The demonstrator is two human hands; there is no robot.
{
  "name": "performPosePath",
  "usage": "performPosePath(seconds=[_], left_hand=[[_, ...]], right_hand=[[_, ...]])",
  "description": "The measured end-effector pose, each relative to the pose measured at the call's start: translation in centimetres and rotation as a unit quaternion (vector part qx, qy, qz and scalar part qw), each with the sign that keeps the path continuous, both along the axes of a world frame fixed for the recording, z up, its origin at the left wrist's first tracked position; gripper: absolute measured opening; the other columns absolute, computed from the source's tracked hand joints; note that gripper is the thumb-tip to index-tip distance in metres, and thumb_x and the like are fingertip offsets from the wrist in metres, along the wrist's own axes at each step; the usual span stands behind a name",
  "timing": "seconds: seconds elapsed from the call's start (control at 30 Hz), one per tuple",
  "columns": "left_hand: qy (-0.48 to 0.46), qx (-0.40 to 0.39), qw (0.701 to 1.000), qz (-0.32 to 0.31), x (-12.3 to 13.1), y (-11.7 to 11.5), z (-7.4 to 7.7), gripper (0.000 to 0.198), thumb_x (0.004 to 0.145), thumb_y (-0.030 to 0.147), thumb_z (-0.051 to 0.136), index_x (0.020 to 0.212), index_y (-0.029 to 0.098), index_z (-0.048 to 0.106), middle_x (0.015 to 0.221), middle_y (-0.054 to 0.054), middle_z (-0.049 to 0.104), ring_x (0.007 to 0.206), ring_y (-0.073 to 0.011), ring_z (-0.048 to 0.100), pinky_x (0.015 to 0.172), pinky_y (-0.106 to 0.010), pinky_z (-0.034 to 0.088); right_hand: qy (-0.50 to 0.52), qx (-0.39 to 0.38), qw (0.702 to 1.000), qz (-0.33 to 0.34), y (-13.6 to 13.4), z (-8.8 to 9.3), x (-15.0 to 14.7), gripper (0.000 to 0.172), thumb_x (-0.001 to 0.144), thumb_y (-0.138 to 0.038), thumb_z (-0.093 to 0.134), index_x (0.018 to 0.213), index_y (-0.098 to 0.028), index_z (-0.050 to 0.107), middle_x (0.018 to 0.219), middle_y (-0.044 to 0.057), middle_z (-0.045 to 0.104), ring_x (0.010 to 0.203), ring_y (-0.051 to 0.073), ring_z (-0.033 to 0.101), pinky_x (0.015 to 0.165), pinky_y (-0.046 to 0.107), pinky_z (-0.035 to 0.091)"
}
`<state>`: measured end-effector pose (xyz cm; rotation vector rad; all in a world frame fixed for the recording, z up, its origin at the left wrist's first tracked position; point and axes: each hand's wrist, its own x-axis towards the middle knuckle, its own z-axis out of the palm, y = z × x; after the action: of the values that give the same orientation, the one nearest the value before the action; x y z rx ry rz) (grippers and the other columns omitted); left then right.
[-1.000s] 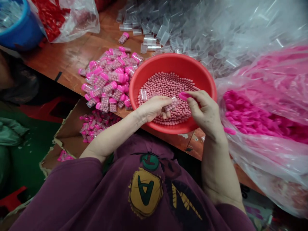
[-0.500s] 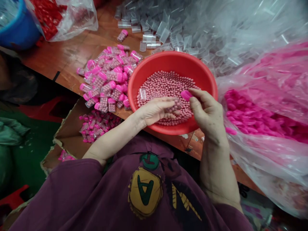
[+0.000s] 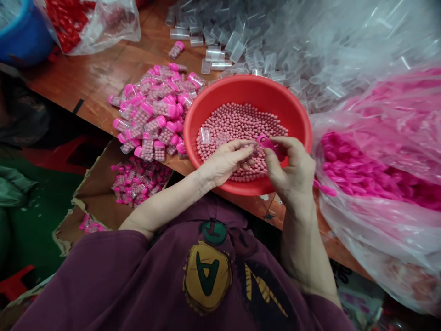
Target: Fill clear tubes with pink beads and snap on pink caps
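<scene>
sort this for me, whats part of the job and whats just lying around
Part of the job:
left hand with clear vial
right hand with pink cap
red basin of pink beads
filled vials
empty vials
bag of pink caps

Just lying about:
blue bucket
bag of red pieces
red stool

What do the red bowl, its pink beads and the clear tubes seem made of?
The round red bowl looks like moulded plastic, smooth with a soft shine. The small pink beads look matte, possibly sugar-coated or pressed; hard to tell. The clear cylindrical tubes look like rigid transparent plastic, with light glinting along their walls.
</scene>
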<state>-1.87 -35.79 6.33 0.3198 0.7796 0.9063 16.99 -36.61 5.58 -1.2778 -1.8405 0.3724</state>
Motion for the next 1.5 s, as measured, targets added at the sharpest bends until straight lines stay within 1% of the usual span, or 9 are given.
performPosePath(seconds=[0.13,0.27,0.5,0.63,0.73,1.03,1.27,1.43,1.5], left_hand=[[0.001,0.003,1.0,-0.013,0.0,0.2,-0.3,0.01,0.101,0.018,0.086,0.104,0.016,0.077,0.091,0.0,0.078,0.075,-0.008,0.07,0.072,-0.021,0.05],[0.001,0.011,1.0,-0.013,-0.1,0.2,-0.4,0.016,0.097,0.022,0.091,0.102,0.016,0.077,0.087,0.001,0.075,0.073,-0.0078,0.068,0.069,-0.021,0.049],[-0.001,0.027,0.999,-0.032,-0.3,-0.1,-0.5,0.018,0.096,0.023,0.091,0.108,0.018,0.079,0.093,0.0,0.079,0.074,-0.0084,0.07,0.071,-0.023,0.05],[-0.002,0.03,0.999,-0.034,-0.3,-0.1,-0.6,0.019,0.095,0.024,0.092,0.108,0.018,0.079,0.094,0.0,0.08,0.075,-0.0083,0.069,0.072,-0.023,0.05],[-0.003,0.031,0.999,-0.032,-0.3,-0.1,-0.6,0.02,0.095,0.024,0.092,0.109,0.018,0.08,0.093,0.0,0.079,0.075,-0.0085,0.069,0.072,-0.023,0.05],[0.047,0.05,0.998,-0.002,0.2,-0.4,-0.3,0.008,0.101,0.018,0.086,0.103,0.016,0.079,0.085,0.002,0.07,0.072,-0.0071,0.059,0.07,-0.022,0.046],[0.062,0.038,0.997,0.01,0.1,-0.3,0.9,0.012,0.098,0.022,0.091,0.099,0.017,0.08,0.082,0.003,0.07,0.067,-0.0073,0.057,0.067,-0.023,0.044],[0.05,0.053,0.997,-0.019,-0.2,-0.1,0.9,0.025,0.089,0.033,0.099,0.095,0.017,0.08,0.086,0.001,0.076,0.069,-0.0083,0.063,0.069,-0.023,0.051],[0.062,0.08,0.994,-0.042,-0.2,-0.3,1.0,0.03,0.083,0.034,0.103,0.093,0.017,0.08,0.081,0.002,0.074,0.066,-0.0079,0.061,0.067,-0.023,0.051]], right_hand=[[-0.065,0.064,0.996,0.02,0.0,-0.3,0.3,0.022,0.109,-0.027,0.066,0.129,-0.028,0.076,0.123,0.013,0.081,0.117,0.033,0.079,0.103,0.056,0.067],[-0.071,0.063,0.995,0.039,-0.6,0.2,0.0,0.023,0.111,-0.026,0.065,0.127,-0.031,0.08,0.129,0.012,0.081,0.121,0.032,0.078,0.106,0.057,0.066],[0.109,-0.018,0.994,0.008,-0.2,-0.3,-0.3,0.026,0.104,-0.034,0.081,0.129,-0.031,0.085,0.119,0.007,0.079,0.101,0.025,0.079,0.09,0.046,0.069],[0.164,-0.044,0.985,0.018,-0.3,-0.4,-0.4,0.021,0.103,-0.038,0.083,0.123,-0.033,0.087,0.122,0.006,0.083,0.109,0.026,0.081,0.098,0.048,0.07],[0.154,-0.032,0.988,0.009,-0.5,-0.1,-0.6,0.015,0.104,-0.038,0.085,0.117,-0.032,0.088,0.116,0.006,0.086,0.11,0.028,0.083,0.103,0.051,0.069],[0.047,0.021,0.998,0.028,0.0,-0.4,-0.8,0.014,0.107,-0.037,0.077,0.111,-0.031,0.088,0.108,0.007,0.086,0.099,0.027,0.082,0.091,0.048,0.071],[0.009,-0.02,0.998,0.05,0.7,0.6,-0.9,0.027,0.11,-0.049,0.067,0.113,-0.031,0.087,0.113,0.011,0.083,0.106,0.031,0.08,0.095,0.056,0.069],[0.212,-0.041,0.971,-0.103,2.4,0.1,-2.6,0.07,0.113,-0.085,0.036,0.125,-0.031,0.077,0.106,0.011,0.082,0.078,0.026,0.072,0.075,0.051,0.063],[0.268,-0.061,0.955,-0.113,3.6,0.0,-3.1,0.084,0.107,-0.096,0.026,0.126,-0.03,0.074,0.103,0.012,0.083,0.072,0.025,0.07,0.07,0.049,0.06]])
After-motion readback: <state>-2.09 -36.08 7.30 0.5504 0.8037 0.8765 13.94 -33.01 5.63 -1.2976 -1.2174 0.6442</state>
